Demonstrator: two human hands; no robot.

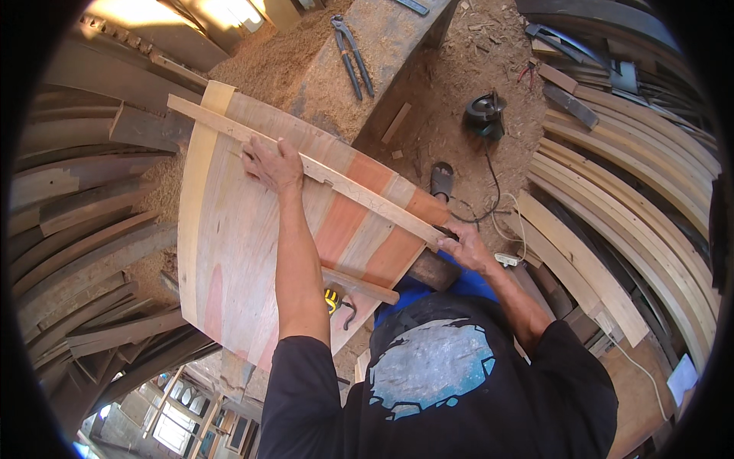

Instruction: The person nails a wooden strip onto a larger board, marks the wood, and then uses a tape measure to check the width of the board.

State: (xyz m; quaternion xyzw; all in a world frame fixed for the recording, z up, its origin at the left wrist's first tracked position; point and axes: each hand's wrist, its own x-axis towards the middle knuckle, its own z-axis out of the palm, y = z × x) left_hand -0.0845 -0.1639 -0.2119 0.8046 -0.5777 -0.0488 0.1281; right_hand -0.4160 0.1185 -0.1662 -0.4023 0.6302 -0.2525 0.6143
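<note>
A large panel of glued wooden boards, pale and reddish in stripes, lies tilted across a sawdust-covered workbench. A long thin wooden strip lies diagonally over the panel. My left hand presses flat on the strip near its upper part. My right hand grips the strip's lower right end at the panel's edge. A second short strip lies lower on the panel.
Pincers rest on the workbench. A black power tool with a cord sits on the sawdust floor beside a sandal. Stacks of curved wooden pieces and dark planks flank both sides. A yellow tape measure lies below the panel.
</note>
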